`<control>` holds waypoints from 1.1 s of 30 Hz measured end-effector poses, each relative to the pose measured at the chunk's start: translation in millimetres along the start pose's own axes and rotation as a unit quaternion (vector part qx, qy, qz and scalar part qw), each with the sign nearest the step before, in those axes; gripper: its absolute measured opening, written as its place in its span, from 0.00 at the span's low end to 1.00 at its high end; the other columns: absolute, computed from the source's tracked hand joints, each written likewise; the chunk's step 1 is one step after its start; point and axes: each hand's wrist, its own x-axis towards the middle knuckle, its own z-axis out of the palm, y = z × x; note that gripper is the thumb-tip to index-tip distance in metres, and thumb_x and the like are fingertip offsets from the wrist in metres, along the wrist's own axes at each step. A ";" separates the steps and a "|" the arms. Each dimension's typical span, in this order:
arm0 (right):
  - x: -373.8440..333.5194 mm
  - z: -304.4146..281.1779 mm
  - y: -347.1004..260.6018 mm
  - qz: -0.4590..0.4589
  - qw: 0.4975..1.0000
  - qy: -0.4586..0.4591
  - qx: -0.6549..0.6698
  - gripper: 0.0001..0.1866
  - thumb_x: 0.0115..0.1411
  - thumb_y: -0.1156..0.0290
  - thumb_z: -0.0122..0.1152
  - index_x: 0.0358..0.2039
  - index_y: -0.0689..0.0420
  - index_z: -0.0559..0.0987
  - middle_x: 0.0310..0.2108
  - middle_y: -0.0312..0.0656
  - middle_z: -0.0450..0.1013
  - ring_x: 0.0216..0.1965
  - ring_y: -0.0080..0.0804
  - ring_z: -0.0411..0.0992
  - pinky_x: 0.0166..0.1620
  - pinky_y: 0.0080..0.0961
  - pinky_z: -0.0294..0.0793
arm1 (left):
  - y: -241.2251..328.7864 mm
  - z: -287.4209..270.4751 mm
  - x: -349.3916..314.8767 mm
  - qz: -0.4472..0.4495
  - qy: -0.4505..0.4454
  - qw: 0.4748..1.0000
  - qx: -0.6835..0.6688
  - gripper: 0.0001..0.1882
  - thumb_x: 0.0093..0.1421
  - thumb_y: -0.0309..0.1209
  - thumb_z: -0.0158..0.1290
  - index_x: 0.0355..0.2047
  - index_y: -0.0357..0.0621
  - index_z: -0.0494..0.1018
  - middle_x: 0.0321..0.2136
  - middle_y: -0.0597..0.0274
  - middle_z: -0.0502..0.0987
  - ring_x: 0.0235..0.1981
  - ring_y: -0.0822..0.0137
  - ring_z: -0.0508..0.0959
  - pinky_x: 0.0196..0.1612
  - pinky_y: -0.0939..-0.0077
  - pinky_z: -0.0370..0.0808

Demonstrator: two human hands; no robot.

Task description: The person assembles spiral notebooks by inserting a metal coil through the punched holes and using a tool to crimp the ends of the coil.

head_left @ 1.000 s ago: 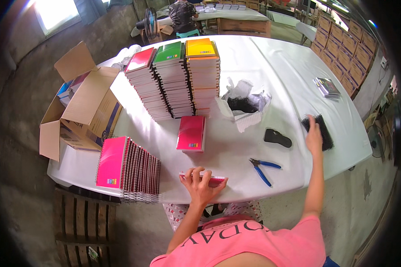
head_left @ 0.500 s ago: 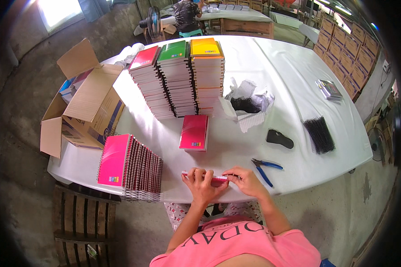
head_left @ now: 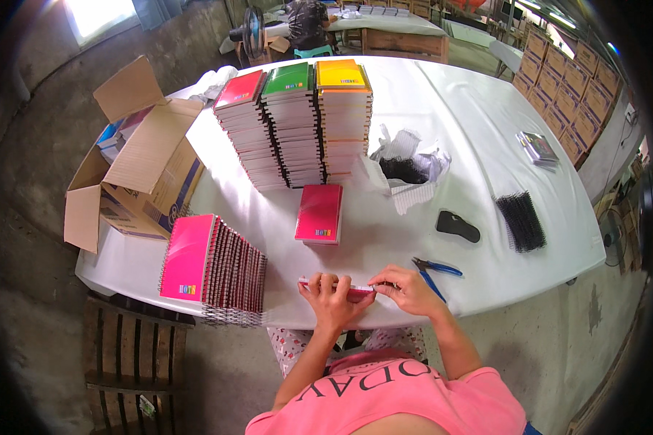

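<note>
Near the table's front edge, my left hand (head_left: pixel 332 301) is closed around a red notebook (head_left: pixel 358 293), its fingers over the upper side and its thumb in front. The notebook is held with a narrow white edge turned up. My right hand (head_left: pixel 408 291) pinches at the notebook's right end, thumb and forefinger together; a dark bit shows at the fingertips, perhaps a binding coil, too small to be sure. Beyond my hands lies a short pile of red notebooks (head_left: pixel 319 212). To the left stands a leaning row of spiral-bound red notebooks (head_left: pixel 189 261).
Blue-handled cutting pliers (head_left: pixel 440 268) lie right of my hands, below a black flat pad (head_left: pixel 458 226). Black wire coils (head_left: pixel 521 221) lie farther right; others sit in white wrapping (head_left: pixel 413 192). Tall notebook stacks (head_left: pixel 292 130) stand behind, an open carton (head_left: pixel 149 174) at left.
The view has shifted slightly. My right hand has edged a little away to the right at the notebook's end, while my left hand keeps its hold.
</note>
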 end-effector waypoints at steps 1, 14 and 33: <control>0.8 -0.5 -0.2 -0.010 1.000 -0.010 0.019 0.08 0.58 0.72 0.55 0.37 0.59 0.77 0.33 0.44 0.71 0.33 0.39 0.72 0.37 0.28 0.70 | -0.1 -1.1 0.2 -0.002 -0.005 1.000 0.002 0.25 0.32 0.55 0.64 0.23 0.54 0.70 0.28 0.67 0.64 0.41 0.62 0.64 0.45 0.51 0.54; -1.5 28.7 -5.7 -0.020 0.971 0.114 -0.209 0.11 0.54 0.63 0.63 0.31 0.57 0.76 0.21 0.41 0.72 0.22 0.40 0.72 0.25 0.31 0.69 | -1.1 -7.9 8.3 0.024 -0.044 0.998 0.048 0.22 0.35 0.49 0.64 0.27 0.54 0.71 0.28 0.68 0.66 0.39 0.61 0.66 0.41 0.57 0.57; 5.1 18.0 -11.0 0.030 0.988 0.060 -0.140 0.13 0.58 0.59 0.56 0.34 0.54 0.79 0.25 0.44 0.74 0.27 0.43 0.74 0.30 0.34 0.72 | -5.1 -10.8 15.7 0.028 -0.065 0.997 0.019 0.22 0.33 0.44 0.66 0.29 0.56 0.71 0.29 0.68 0.66 0.39 0.62 0.66 0.42 0.59 0.57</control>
